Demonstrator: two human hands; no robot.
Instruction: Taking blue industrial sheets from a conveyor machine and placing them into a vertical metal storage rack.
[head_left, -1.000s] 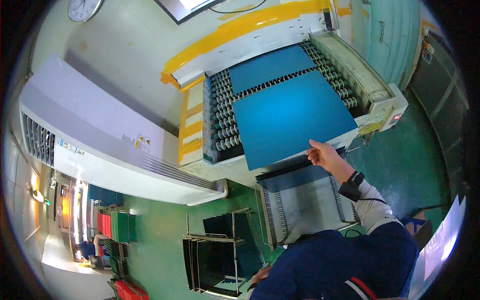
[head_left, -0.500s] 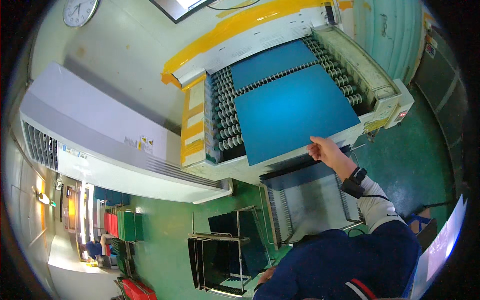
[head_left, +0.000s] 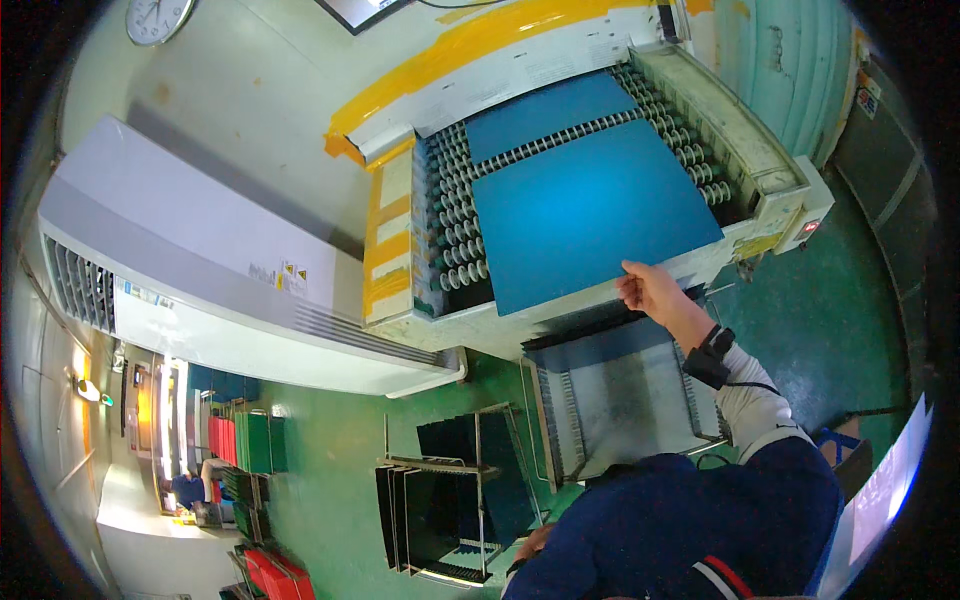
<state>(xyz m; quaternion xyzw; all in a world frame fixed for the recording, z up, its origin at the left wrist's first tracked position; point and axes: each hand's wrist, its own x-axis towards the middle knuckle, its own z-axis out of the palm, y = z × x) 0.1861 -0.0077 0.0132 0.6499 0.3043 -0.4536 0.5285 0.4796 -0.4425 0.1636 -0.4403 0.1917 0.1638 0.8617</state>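
Observation:
A large flat blue panel [head_left: 595,215] lies on the roller conveyor, its near edge reaching over the machine's front lip. At that near edge is my right hand [head_left: 650,292], fingers curled and closed on the panel's rim. A second blue panel [head_left: 550,112] rests farther back on the rollers. Below my right hand stands a metal rack [head_left: 560,420] with toothed side rails and dark panels at its far end. My left hand [head_left: 535,543] shows only in part beside my dark blue jacket, low in the picture; its fingers are hidden.
White disc rollers [head_left: 465,275] flank the panels. A long white cabinet-like unit [head_left: 200,260] stands left of the conveyor. Another wire rack [head_left: 440,467] holding dark panels stands on the green floor [head_left: 330,480]. Red and green panels [head_left: 262,445] are racked at far left, near another person [head_left: 190,490].
The view has shifted slightly. My right hand stays at the near edge of the front blue panel, and both panels keep nearly the same place on the rollers.

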